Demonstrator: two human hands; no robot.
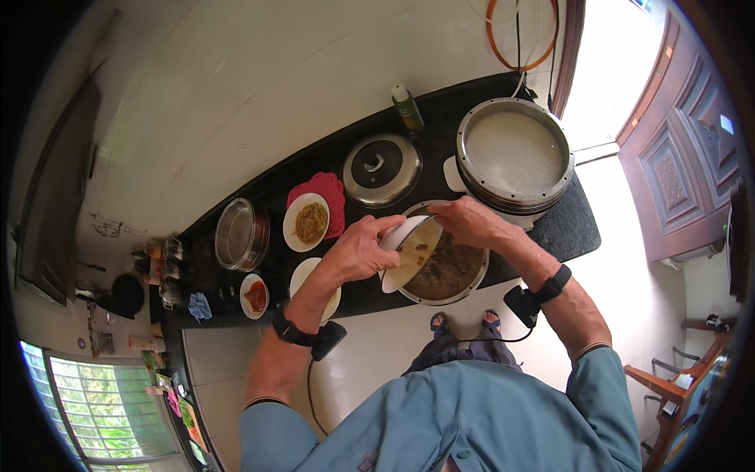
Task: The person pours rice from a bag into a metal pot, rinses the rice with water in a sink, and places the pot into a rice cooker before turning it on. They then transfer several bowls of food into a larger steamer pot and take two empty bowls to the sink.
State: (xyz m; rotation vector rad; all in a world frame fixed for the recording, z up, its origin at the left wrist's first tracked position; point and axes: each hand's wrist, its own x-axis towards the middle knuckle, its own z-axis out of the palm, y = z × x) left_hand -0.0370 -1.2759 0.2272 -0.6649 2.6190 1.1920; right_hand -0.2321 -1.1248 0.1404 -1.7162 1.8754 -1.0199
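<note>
My left hand (367, 248) grips the side of a white bowl (391, 237), thumb at the near rim. The bowl is tilted to the right, its pale inside bearing a few brown bits. At the bowl's far rim, the fingers of my right hand (475, 223) pinch the edge; part of their grip is hidden. Below and right of the bowl is a round metal pot (485, 274) holding brown, chunky food (451, 274). My right forearm passes over the pot's right side. Under my left forearm lies a white plate (302, 274), partly covered.
On the dark counter (360, 298) stand a steamer (513, 153), a glass-and-metal lid (383, 171), a spray bottle (407, 109) and a metal pan (236, 236). A plate of shredded food (309, 224) rests partly on a pink mat (330, 194). A dish with red sauce (255, 296) sits left.
</note>
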